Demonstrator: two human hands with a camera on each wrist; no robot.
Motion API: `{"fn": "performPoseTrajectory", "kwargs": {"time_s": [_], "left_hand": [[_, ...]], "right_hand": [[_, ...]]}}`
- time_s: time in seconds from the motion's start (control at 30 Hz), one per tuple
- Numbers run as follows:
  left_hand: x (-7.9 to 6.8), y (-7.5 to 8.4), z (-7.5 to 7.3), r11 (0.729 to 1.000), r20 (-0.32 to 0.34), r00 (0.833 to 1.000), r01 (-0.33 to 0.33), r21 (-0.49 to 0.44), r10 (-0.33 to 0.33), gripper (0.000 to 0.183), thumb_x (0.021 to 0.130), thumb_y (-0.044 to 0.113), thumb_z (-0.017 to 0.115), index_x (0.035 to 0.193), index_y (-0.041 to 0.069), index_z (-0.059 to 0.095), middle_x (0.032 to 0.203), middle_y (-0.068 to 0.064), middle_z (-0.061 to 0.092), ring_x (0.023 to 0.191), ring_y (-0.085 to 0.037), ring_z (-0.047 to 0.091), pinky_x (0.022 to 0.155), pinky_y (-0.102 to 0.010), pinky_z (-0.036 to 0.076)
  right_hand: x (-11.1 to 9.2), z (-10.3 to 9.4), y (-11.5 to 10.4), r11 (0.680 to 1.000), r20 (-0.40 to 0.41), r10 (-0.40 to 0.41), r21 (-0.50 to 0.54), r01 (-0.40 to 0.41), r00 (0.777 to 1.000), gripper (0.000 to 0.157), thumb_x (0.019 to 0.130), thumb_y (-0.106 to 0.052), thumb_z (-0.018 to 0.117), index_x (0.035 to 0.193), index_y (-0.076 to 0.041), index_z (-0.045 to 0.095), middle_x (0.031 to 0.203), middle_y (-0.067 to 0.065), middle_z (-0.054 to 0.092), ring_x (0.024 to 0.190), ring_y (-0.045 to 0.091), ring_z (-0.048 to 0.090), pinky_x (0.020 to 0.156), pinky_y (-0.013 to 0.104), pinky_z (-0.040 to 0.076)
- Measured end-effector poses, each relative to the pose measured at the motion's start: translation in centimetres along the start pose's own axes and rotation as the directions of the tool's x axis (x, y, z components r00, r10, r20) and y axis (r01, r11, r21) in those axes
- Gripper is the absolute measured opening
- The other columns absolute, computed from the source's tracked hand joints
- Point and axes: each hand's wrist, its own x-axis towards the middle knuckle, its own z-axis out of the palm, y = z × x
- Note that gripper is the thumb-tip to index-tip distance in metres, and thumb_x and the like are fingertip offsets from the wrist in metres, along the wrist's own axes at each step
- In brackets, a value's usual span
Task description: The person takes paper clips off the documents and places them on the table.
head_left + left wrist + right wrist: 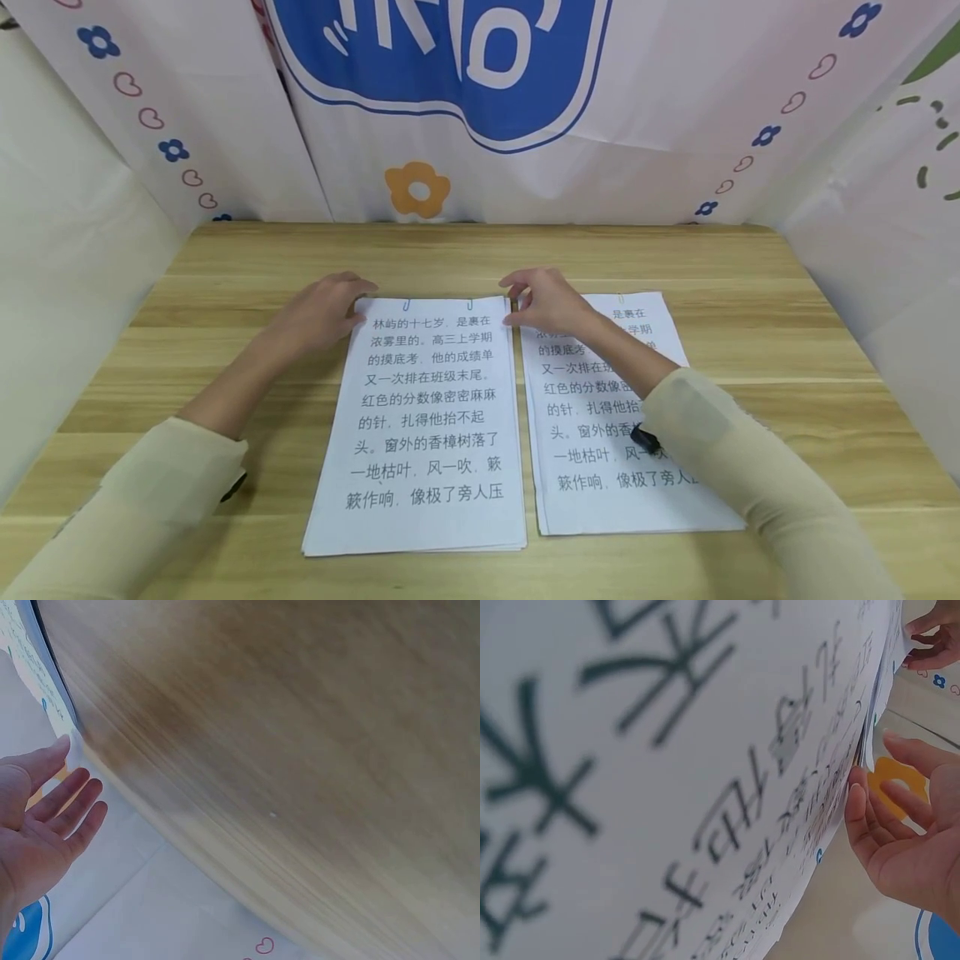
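Note:
Two stacks of white sheets printed with large Chinese text lie side by side. At the top-left corner of the left paper stack [431, 529] is my left hand [326, 310], its thumb at the edge and its fingers loosely extended. The left wrist view shows that hand [45, 825] with fingers spread apart. My right hand [551, 302] is at the same stack's top-right corner, thumb near its edge, fingers lightly bent. It overlaps the top of the right paper stack [600, 512]. Two paper clips [407, 305] sit on the left stack's top edge; a yellow paper clip [621, 298] is on the right stack.
Both stacks lie on a wood-grain table [480, 258]. Behind it hangs a white printed cloth [637, 183] with a blue sign and an orange flower. White sheeting [75, 217] borders the left side and more stands at the right.

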Motion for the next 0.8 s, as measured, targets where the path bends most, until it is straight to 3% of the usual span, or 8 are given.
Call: {"fn": "performPoseTrajectory", "kwargs": {"time_s": [0.23,0.8], "left_hand": [[0.3,-0.2,0.1,1.000,-0.004,1.000,-0.013,-0.009,0.013,0.042,0.095,-0.005,0.068,0.136,-0.008,0.060,0.135,-0.029,0.060,0.114,-0.041,0.062,0.094,-0.055,0.052],[1.2,-0.1,0.3,0.998,0.010,1.000,0.016,-0.058,-0.016,0.037,0.092,-0.013,0.062,0.130,-0.008,0.064,0.127,-0.029,0.064,0.118,-0.044,0.061,0.095,-0.056,0.051]], "right_hand": [[0.1,0.1,-0.3,0.999,0.014,0.033,-0.021,-0.033,0.999,0.063,0.084,-0.007,0.084,0.142,-0.002,0.059,0.125,0.015,0.066,0.097,0.025,0.068,0.087,0.034,0.057],[0.6,0.5,-0.7,0.996,0.041,0.061,-0.075,-0.058,0.997,0.065,0.085,-0.010,0.085,0.143,-0.004,0.058,0.125,0.016,0.064,0.093,0.024,0.064,0.086,0.033,0.055]]}}
